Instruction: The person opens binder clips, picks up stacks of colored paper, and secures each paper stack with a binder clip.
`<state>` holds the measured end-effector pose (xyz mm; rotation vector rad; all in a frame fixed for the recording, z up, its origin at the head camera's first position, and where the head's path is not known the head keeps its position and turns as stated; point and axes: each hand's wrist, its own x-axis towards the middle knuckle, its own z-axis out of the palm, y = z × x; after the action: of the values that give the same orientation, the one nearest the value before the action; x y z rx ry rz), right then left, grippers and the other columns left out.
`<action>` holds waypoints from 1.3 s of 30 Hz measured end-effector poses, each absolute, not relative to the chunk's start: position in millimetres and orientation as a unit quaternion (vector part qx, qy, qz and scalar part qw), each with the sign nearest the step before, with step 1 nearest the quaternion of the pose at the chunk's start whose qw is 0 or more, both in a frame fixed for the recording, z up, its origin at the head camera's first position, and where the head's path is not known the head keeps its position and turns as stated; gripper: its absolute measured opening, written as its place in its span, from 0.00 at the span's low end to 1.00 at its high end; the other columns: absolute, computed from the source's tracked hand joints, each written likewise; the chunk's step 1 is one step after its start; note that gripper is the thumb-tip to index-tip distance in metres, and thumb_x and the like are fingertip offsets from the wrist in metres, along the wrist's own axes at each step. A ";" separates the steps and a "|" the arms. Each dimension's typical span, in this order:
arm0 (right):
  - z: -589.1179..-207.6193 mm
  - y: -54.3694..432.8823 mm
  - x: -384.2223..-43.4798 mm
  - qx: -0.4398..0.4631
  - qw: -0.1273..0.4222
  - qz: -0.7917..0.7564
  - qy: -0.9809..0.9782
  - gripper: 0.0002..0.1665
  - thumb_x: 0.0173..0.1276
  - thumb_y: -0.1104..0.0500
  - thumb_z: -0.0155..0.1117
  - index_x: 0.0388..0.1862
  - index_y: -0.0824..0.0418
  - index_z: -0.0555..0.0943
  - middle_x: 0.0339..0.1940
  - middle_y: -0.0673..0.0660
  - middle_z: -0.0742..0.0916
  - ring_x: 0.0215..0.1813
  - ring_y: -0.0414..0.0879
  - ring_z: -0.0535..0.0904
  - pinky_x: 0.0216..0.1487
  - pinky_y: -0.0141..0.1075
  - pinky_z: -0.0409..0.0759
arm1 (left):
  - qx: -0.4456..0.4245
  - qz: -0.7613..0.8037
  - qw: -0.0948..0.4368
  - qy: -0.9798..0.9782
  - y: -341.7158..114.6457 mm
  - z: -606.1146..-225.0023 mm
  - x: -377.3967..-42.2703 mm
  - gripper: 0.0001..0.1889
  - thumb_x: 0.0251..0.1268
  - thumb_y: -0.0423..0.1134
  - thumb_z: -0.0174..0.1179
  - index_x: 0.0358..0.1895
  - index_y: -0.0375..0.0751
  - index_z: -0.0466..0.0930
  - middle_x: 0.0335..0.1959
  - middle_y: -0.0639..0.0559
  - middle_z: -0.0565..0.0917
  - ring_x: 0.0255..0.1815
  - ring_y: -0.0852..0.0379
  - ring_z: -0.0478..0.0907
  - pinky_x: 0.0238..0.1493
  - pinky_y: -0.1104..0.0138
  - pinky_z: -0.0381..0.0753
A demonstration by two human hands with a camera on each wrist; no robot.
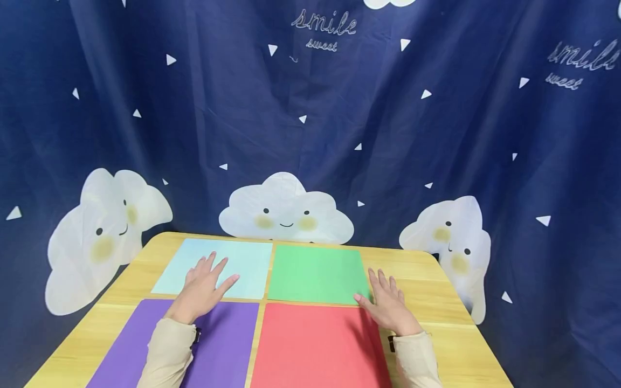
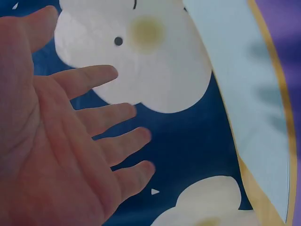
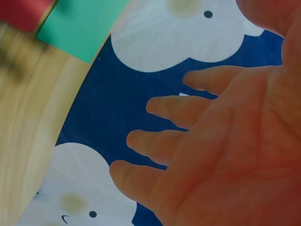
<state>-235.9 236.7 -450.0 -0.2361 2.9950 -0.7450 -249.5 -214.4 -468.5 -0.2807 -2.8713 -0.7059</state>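
Note:
Four-coloured sheets lie in a two-by-two layout: a light blue sheet (image 1: pixel 247 269) at back left, a green sheet (image 1: pixel 317 275) at back right, a purple sheet (image 1: pixel 228 345) at front left and a red sheet (image 1: pixel 315 345) at front right. My left hand (image 1: pixel 202 291), fingers spread, is held over the light blue and purple sheets. Over the right edge of the green and red sheets is my right hand (image 1: pixel 388 304), its fingers extended. In the wrist views both palms, the left palm (image 2: pixel 61 141) and the right palm (image 3: pixel 225 146), hold nothing.
The sheets lie on a light wooden table (image 1: pixel 436 302) with rounded back corners. Behind it hangs a dark blue curtain (image 1: pixel 242 108) printed with white clouds, triangles and lettering. Bare wood borders the sheets on the right.

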 end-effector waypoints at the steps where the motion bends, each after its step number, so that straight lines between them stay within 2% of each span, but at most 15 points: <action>1: -449.5 237.7 -235.6 -0.077 0.026 -0.242 0.967 0.52 0.77 0.38 0.59 0.86 0.63 0.50 0.85 0.74 0.53 0.82 0.80 0.40 0.76 0.79 0.42 | -0.095 -0.238 0.091 -0.962 -217.2 -467.3 -248.9 0.39 0.80 0.61 0.50 0.76 0.29 0.65 0.80 0.23 0.57 0.79 0.19 0.51 0.74 0.25 0.51; 6: -446.8 245.0 -233.7 -0.080 0.026 -0.239 0.967 0.52 0.76 0.39 0.61 0.85 0.65 0.52 0.84 0.76 0.53 0.81 0.83 0.42 0.75 0.79 0.48 | -0.101 -0.259 0.111 -0.954 -230.8 -459.7 -244.7 0.37 0.80 0.58 0.51 0.74 0.27 0.67 0.76 0.21 0.63 0.76 0.21 0.59 0.74 0.29 0.59; 12: -440.9 258.1 -230.5 -0.086 0.036 -0.247 0.964 0.53 0.77 0.41 0.60 0.85 0.68 0.49 0.83 0.77 0.52 0.80 0.83 0.45 0.76 0.77 0.51 | -0.112 -0.312 0.103 -0.938 -247.9 -452.0 -241.2 0.35 0.80 0.56 0.53 0.74 0.28 0.67 0.74 0.25 0.67 0.76 0.25 0.62 0.73 0.32 0.64; 16: -439.0 267.2 -226.4 -0.095 0.047 -0.266 0.958 0.53 0.79 0.41 0.58 0.84 0.70 0.46 0.83 0.77 0.53 0.82 0.79 0.45 0.79 0.72 0.51 | -0.104 -0.323 0.115 -0.933 -259.4 -447.3 -238.2 0.34 0.80 0.55 0.54 0.74 0.30 0.68 0.73 0.27 0.71 0.72 0.27 0.69 0.68 0.34 0.70; 20: -440.8 277.9 -218.4 -0.099 0.076 -0.288 0.949 0.53 0.80 0.41 0.56 0.84 0.72 0.45 0.84 0.75 0.55 0.83 0.73 0.51 0.81 0.67 0.56 | -0.095 -0.347 0.115 -0.926 -270.6 -444.9 -231.7 0.32 0.81 0.54 0.53 0.74 0.32 0.69 0.72 0.29 0.72 0.67 0.28 0.75 0.64 0.35 0.74; 28: -452.7 309.0 -198.4 -0.050 0.119 -0.302 0.945 0.52 0.77 0.38 0.59 0.80 0.76 0.57 0.78 0.78 0.65 0.79 0.75 0.61 0.74 0.69 0.65 | -0.059 -0.331 0.090 -0.937 -308.8 -444.8 -207.7 0.33 0.81 0.54 0.52 0.73 0.28 0.67 0.70 0.24 0.73 0.63 0.24 0.77 0.59 0.35 0.78; 35: -468.2 340.4 -185.3 -0.001 0.137 -0.308 0.942 0.51 0.78 0.39 0.59 0.78 0.79 0.57 0.77 0.82 0.65 0.77 0.79 0.59 0.71 0.71 0.67 | 0.000 -0.311 0.058 -0.949 -353.6 -456.7 -184.5 0.37 0.82 0.55 0.49 0.72 0.21 0.63 0.69 0.16 0.68 0.61 0.18 0.73 0.54 0.34 0.77; 39: -476.4 352.6 -180.8 0.004 0.141 -0.290 0.946 0.49 0.78 0.41 0.59 0.75 0.82 0.60 0.73 0.84 0.68 0.74 0.80 0.63 0.68 0.70 0.70 | 0.011 -0.290 0.066 -0.955 -371.9 -472.6 -169.8 0.35 0.81 0.51 0.52 0.67 0.15 0.65 0.65 0.12 0.68 0.57 0.15 0.74 0.52 0.33 0.77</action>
<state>-180.8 352.6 -476.4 0.0126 2.7324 -0.8384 -169.8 -371.9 -472.6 0.0327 -2.8798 -0.8736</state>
